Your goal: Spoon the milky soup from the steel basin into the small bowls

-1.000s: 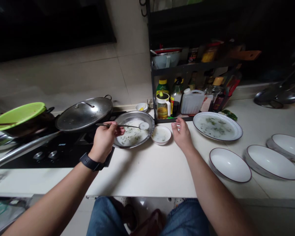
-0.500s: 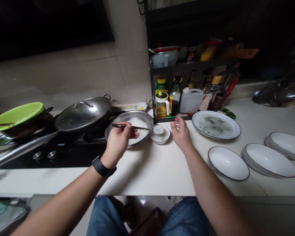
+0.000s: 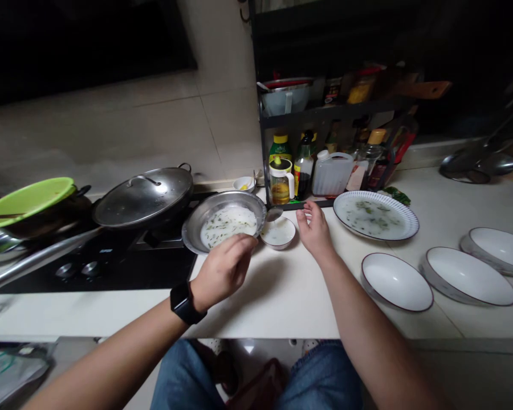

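My left hand (image 3: 224, 270) hangs over the counter at the near rim of a steel basin (image 3: 222, 196) holding milky liquid with green flecks. Its fingers pinch a metal spoon (image 3: 274, 214), whose handle is mostly hidden behind them. The spoon's bowl sits just above a small white bowl (image 3: 277, 245) of pale liquid. My right hand (image 3: 314, 233) rests on the counter just right of that bowl, fingers loosely apart and holding nothing. Farther right lies a striped-rim white plate (image 3: 404, 219) filled with the same flecked liquid.
Several empty white dishes (image 3: 395, 282) sit at the right of the counter. A lidded wok (image 3: 143, 196) and a green colander (image 3: 29, 199) stand on the black hob (image 3: 98, 267) at left. A black shelf (image 3: 325, 114) of bottles stands behind.
My left hand has moved down and right, off the basin and toward the counter. The spoon now points steeply away, its bowl near the basin's right rim. My right hand is nearly still.
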Demonstrator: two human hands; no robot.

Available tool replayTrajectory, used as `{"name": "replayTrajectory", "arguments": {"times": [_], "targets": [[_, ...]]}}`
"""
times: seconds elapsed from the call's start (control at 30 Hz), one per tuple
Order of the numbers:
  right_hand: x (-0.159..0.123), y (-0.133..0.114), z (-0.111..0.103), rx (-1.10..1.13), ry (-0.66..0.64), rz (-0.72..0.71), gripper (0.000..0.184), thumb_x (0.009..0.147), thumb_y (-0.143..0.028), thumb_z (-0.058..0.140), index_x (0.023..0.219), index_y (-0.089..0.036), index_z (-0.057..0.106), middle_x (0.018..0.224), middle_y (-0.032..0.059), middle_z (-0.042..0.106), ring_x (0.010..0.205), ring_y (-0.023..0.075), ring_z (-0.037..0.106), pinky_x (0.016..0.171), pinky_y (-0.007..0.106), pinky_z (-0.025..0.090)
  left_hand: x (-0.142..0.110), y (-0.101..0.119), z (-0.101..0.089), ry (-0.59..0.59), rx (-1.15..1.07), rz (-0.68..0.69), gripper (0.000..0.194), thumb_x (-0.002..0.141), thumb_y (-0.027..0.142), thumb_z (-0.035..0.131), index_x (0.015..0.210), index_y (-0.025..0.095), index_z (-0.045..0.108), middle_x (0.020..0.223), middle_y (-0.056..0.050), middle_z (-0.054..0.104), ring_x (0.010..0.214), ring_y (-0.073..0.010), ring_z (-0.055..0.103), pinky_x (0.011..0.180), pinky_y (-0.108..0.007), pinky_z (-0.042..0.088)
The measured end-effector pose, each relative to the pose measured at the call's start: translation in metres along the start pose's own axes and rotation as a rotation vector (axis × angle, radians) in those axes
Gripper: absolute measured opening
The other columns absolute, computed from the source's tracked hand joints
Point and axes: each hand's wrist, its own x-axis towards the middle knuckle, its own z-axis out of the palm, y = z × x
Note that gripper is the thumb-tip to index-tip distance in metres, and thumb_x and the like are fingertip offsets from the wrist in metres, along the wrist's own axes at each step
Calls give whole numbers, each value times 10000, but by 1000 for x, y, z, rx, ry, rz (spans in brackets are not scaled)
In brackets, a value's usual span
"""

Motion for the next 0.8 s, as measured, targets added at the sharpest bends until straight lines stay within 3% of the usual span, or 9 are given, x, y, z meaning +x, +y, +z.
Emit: {"name": "replayTrajectory", "arguments": {"times": [0.07, 0.13, 0.27, 0.4, 0.53, 0.8], "targets": [[0, 1, 0, -5, 0, 2, 607, 1002, -635, 489, 1384, -167, 543, 1278, 223, 662, 1158, 313, 665, 974, 541, 581, -5, -1, -1, -51, 29, 109, 292, 978, 107, 546, 1227, 203, 665, 1133, -154, 764, 1015, -230, 760, 868, -345, 634], [1, 2, 1, -6, 1, 5, 617, 1001, -636, 485, 1385, -155, 543, 1276, 230, 661, 1156, 320, 665, 971, 552, 580, -10, -3, -1, -23, 14, 102, 295, 976, 100, 551, 1226, 207, 663, 1139, -152, 765, 1029, -232, 760, 883, -352, 636], [-2, -1, -1, 6, -76, -6, 723, 942, -662, 587, 1453, -159, 496, 1366, 238, 620, 1228, 333, 640, 1017, 561, 557, -15, -8, -3, 219, -158, -245, 184, 1010, 202, 579, 1176, 210, 658, 1040, -103, 774, 940, -215, 778, 872, -342, 636], [-10, -10, -4, -98, -373, -16, 1025, 733, -698, 812, 1551, -210, 433, 1552, 220, 506, 1442, 381, 492, 1161, 601, 443, -14, -15, -9, 388, -368, -580, 244, 1013, 391, 615, 1141, 184, 637, 929, -75, 767, 834, -208, 782, 770, -321, 639], [-14, -21, -4, -281, -591, -2, 1181, 631, -714, 865, 1587, -190, 409, 1620, 244, 435, 1516, 427, 397, 1212, 635, 357, -11, -27, -19, 458, -430, -688, 335, 980, 481, 645, 1114, 174, 623, 865, -69, 756, 786, -212, 772, 730, -323, 633], [-1, -41, 6, -439, -715, -21, 1146, 655, -699, 831, 1577, -154, 421, 1601, 261, 456, 1487, 439, 435, 1198, 598, 354, -17, -53, -32, 555, -535, -809, 401, 936, 528, 681, 1107, 173, 607, 842, -61, 736, 794, -227, 771, 749, -361, 647]]}}
